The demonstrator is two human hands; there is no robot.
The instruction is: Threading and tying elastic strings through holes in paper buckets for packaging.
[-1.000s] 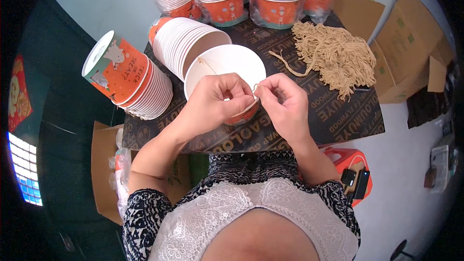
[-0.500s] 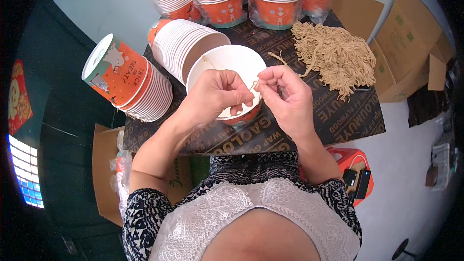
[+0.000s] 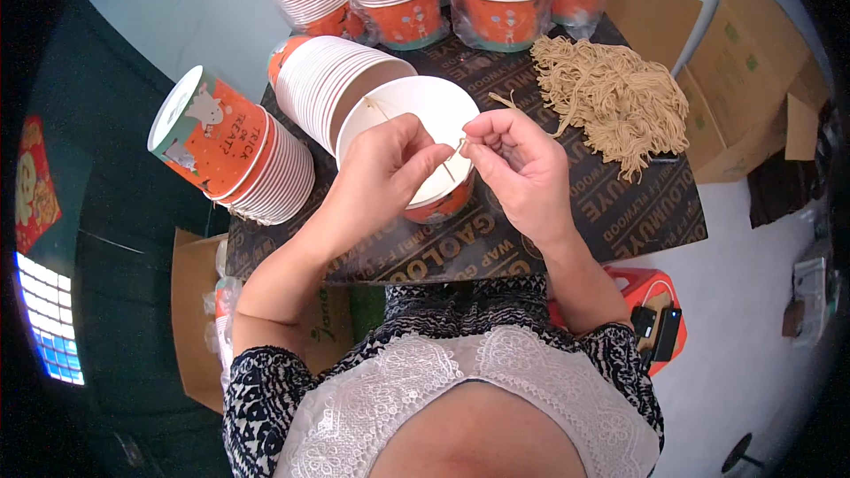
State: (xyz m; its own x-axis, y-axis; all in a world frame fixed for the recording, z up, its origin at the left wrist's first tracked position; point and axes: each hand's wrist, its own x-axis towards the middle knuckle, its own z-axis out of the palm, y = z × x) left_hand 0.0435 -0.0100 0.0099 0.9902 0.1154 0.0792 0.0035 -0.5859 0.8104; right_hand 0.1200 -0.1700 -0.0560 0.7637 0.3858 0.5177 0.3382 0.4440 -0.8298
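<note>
A paper bucket (image 3: 434,99) with a white inside and an orange printed outside stands before me on the table. Over its near rim, my left hand (image 3: 382,168) and my right hand (image 3: 524,164) work close together on a thin tan cord (image 3: 450,170). Thumb and forefinger of each hand pinch the cord, which bends into a small loop by the right fingertips. One short end hangs inside the bucket mouth. Another bit of cord shows at the bucket's far left wall, partly hidden behind the left hand.
Nested paper buckets (image 3: 319,80) lie tilted behind the left hand. Another stack (image 3: 232,137) leans at the table's left edge. Plastic-wrapped stacks (image 3: 500,13) line the back. A heap of tan cords (image 3: 611,106) covers the right rear of the dark table (image 3: 620,212). Cardboard boxes (image 3: 735,62) stand beyond.
My left fingers have shifted slightly up and left. A short cord end now shows between the hands, hanging at the bucket's mouth. The right hand has barely moved.
</note>
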